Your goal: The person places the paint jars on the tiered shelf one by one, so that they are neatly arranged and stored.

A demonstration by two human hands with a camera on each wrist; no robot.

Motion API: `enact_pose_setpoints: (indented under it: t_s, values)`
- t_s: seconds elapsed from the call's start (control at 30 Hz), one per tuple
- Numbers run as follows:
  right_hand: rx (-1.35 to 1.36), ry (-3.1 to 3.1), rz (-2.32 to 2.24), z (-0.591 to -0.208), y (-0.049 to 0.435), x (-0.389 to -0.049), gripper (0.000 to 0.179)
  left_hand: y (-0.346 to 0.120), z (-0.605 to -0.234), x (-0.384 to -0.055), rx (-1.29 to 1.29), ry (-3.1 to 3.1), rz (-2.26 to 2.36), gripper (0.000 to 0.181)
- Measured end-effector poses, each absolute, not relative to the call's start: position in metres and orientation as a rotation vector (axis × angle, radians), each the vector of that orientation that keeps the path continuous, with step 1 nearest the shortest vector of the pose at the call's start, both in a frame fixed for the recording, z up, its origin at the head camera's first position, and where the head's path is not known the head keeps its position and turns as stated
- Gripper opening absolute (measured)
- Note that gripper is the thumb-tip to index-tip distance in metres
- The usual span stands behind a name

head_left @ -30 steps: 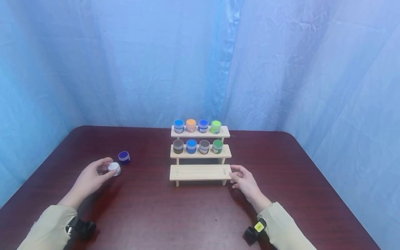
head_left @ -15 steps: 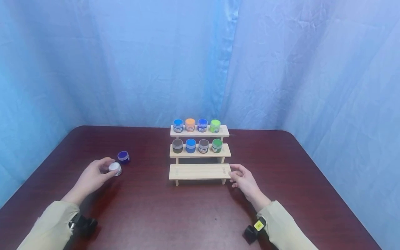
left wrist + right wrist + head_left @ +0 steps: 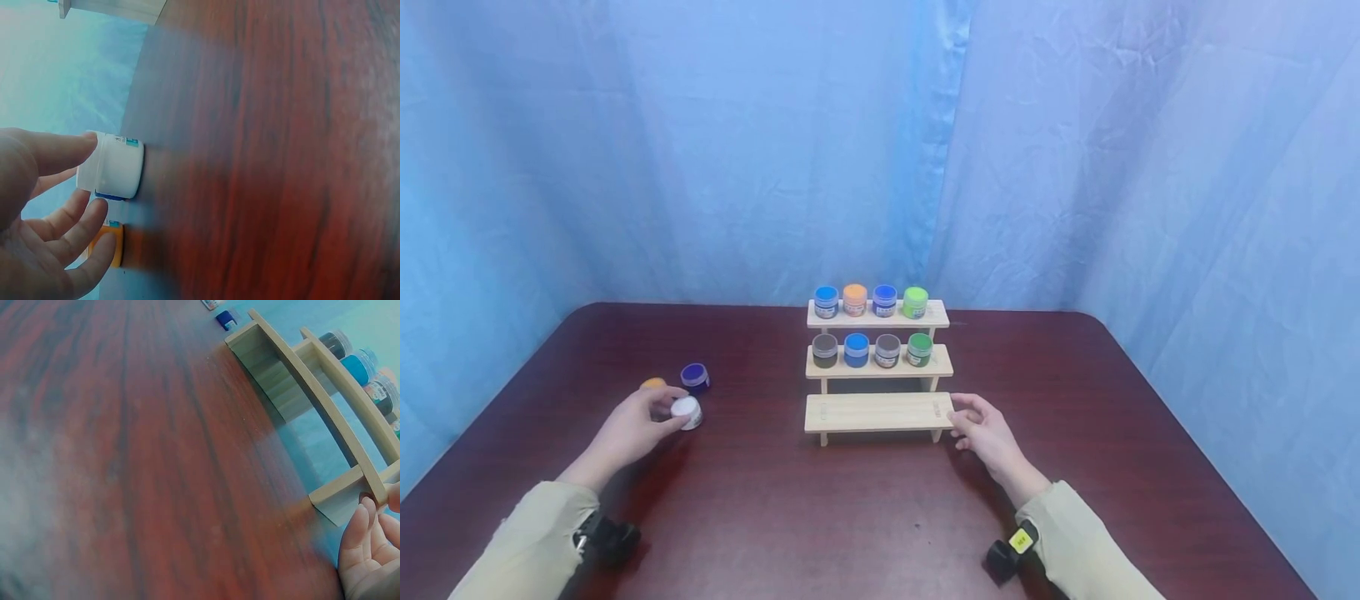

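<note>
My left hand (image 3: 628, 432) pinches a white-lidded paint jar (image 3: 687, 412) between thumb and fingers at the left of the table. In the left wrist view the white jar (image 3: 119, 165) stands upright, its base at or very near the tabletop. Just behind it are a dark blue jar (image 3: 695, 377) and an orange-lidded jar (image 3: 653, 383), the latter partly hidden by my fingers. My right hand (image 3: 988, 437) grips the right end of the lowest step on a three-tier wooden stand (image 3: 880, 412); the right wrist view shows the fingertips (image 3: 369, 503) at that corner.
Several jars, among them an orange one (image 3: 854, 301), line the stand's top step. Several more, including a green one (image 3: 920, 350), line the middle step. The dark red table (image 3: 820, 517) reaches back to a blue curtain (image 3: 737, 150).
The left hand has shifted slightly right and toward me with the white jar, uncovering more of the orange lid. My right hand keeps its hold on the stand.
</note>
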State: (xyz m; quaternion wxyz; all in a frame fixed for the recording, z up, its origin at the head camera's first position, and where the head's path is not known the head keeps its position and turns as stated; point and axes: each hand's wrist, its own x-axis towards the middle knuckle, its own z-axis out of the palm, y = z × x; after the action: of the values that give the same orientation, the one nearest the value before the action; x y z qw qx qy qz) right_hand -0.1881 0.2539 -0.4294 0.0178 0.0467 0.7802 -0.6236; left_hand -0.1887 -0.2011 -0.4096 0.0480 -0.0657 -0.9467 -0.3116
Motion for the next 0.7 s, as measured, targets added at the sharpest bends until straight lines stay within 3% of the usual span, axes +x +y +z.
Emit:
enact_pose_setpoints:
  t_s: [0.7]
  values:
    - [0.146,2.425,-1.952,-0.4308,0.2544,-0.1884,0.038,-0.1921,-0.416,-0.1834,-0.224,-2.87,-1.018,0.035]
